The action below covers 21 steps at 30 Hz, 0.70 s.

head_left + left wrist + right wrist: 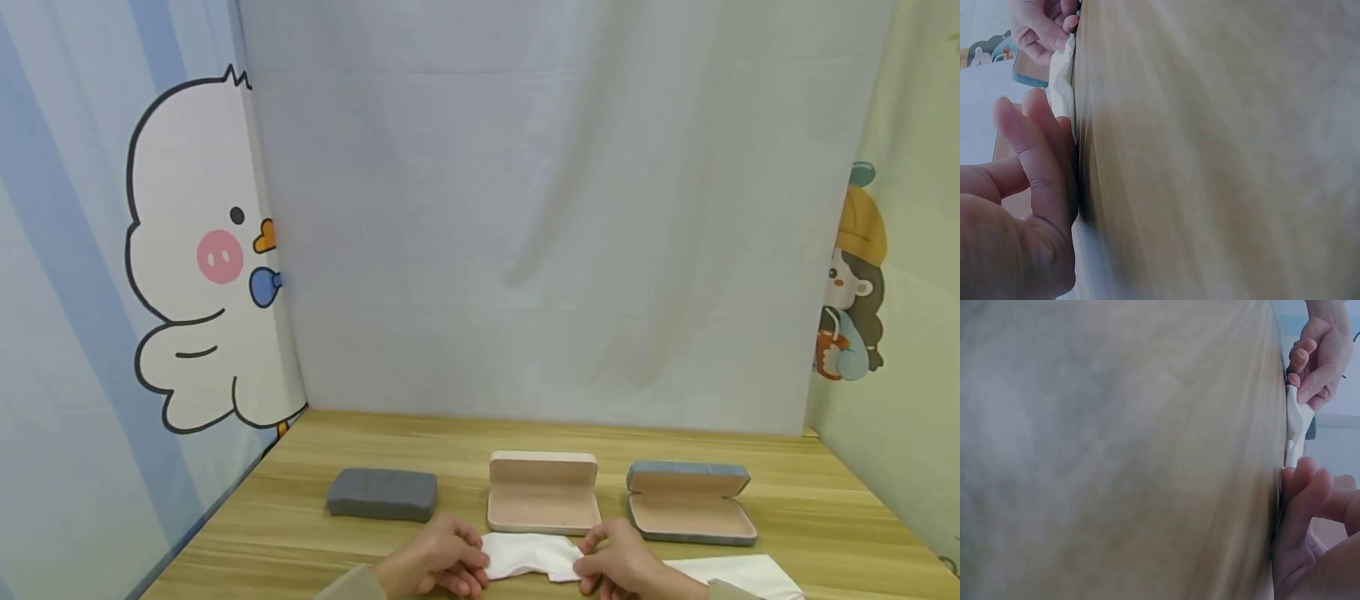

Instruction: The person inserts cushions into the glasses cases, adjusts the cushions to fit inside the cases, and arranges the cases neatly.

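Note:
A folded white cloth lies at the front of the table, spread sideways between both hands. My left hand pinches its left end between thumb and fingers. At the other end, my right hand pinches the cloth's right edge. Just behind the cloth stands an open white glasses case with a pale pink lining, its lid tipped back. In the left wrist view the cloth stretches between the two hands, low over the wood; the right wrist view shows the same strip of cloth.
A closed grey glasses case sits at the left. To the right is an open blue-grey glasses case with a pink lining. A second white cloth lies flat at the front right, partly behind the right forearm. A pale curtain hangs behind the wooden table.

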Each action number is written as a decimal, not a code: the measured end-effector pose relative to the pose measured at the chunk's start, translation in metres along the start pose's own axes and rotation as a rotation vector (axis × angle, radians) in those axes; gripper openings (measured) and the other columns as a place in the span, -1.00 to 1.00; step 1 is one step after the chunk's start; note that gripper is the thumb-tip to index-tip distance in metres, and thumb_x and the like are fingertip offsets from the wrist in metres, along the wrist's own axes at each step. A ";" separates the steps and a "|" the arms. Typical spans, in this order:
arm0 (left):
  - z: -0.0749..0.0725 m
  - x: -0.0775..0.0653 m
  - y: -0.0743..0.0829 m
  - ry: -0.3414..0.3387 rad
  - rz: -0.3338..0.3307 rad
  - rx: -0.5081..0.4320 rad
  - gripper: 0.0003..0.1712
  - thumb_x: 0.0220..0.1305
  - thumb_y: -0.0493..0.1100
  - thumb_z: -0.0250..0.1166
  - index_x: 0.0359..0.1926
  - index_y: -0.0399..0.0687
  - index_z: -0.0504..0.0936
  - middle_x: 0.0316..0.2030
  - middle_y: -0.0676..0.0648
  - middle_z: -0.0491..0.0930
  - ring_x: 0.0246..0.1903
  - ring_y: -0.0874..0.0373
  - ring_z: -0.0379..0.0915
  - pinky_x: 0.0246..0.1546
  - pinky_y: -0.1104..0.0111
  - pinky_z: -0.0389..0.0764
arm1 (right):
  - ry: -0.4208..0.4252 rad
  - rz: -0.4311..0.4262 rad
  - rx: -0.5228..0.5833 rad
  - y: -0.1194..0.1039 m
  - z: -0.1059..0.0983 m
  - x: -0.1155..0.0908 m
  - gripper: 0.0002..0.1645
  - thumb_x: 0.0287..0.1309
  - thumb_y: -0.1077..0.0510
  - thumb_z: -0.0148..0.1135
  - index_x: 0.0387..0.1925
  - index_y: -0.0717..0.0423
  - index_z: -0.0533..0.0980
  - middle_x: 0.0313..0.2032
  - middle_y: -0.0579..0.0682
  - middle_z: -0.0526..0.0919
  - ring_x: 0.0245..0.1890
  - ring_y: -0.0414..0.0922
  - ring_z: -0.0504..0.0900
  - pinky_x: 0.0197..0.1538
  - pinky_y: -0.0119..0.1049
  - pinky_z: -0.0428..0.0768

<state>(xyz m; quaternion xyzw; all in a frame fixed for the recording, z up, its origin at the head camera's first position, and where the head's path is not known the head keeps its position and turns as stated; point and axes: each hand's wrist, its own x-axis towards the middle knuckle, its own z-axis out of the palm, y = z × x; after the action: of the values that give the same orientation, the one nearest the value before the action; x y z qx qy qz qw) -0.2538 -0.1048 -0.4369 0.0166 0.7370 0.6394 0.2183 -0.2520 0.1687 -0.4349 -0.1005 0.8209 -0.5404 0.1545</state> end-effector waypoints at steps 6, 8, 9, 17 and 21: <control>-0.004 0.002 0.001 -0.043 0.003 -0.014 -0.77 0.16 -0.43 0.26 -0.44 -0.08 0.41 -0.71 -0.02 0.59 -0.76 0.34 0.49 -0.76 0.66 0.42 | -0.035 0.019 0.091 0.001 -0.004 0.001 -0.76 0.02 0.31 0.31 -0.29 0.31 0.43 -0.72 -0.07 0.64 -0.85 -0.38 0.43 -0.76 -0.61 0.35; -0.006 0.003 0.002 -0.057 0.003 -0.029 -0.77 0.16 -0.43 0.26 -0.45 -0.07 0.42 -0.71 -0.01 0.60 -0.75 0.35 0.50 -0.75 0.66 0.44 | -0.045 0.026 0.129 0.000 -0.007 0.002 -0.73 0.03 0.30 0.31 -0.26 0.33 0.42 -0.70 -0.07 0.65 -0.84 -0.38 0.44 -0.76 -0.60 0.37; -0.008 0.004 0.002 -0.061 0.002 -0.037 -0.76 0.16 -0.43 0.27 -0.46 -0.06 0.42 -0.71 0.00 0.60 -0.74 0.35 0.51 -0.74 0.66 0.44 | -0.050 0.031 0.146 0.000 -0.009 0.003 -0.72 0.03 0.30 0.32 -0.25 0.33 0.42 -0.70 -0.06 0.65 -0.84 -0.37 0.45 -0.75 -0.59 0.39; -0.015 0.008 0.009 -0.080 0.014 -0.082 -0.78 0.17 -0.42 0.28 -0.47 -0.06 0.45 -0.69 0.01 0.62 -0.70 0.34 0.55 -0.70 0.63 0.50 | -0.114 0.042 0.257 -0.002 -0.023 0.008 -0.60 0.10 0.24 0.31 -0.11 0.38 0.38 -0.64 -0.08 0.66 -0.79 -0.37 0.50 -0.70 -0.58 0.46; -0.017 0.009 0.013 -0.090 0.016 -0.099 -0.78 0.19 -0.41 0.26 -0.46 -0.06 0.45 -0.68 0.02 0.63 -0.69 0.36 0.55 -0.69 0.64 0.50 | -0.136 0.043 0.302 -0.002 -0.028 0.011 -0.59 0.12 0.24 0.30 -0.10 0.38 0.35 -0.64 -0.09 0.66 -0.78 -0.37 0.50 -0.69 -0.59 0.47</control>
<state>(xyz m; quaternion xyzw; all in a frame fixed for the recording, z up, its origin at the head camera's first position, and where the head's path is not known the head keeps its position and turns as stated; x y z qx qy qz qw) -0.2715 -0.1155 -0.4256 0.0406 0.6939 0.6753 0.2467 -0.2719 0.1881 -0.4247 -0.0947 0.7200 -0.6463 0.2346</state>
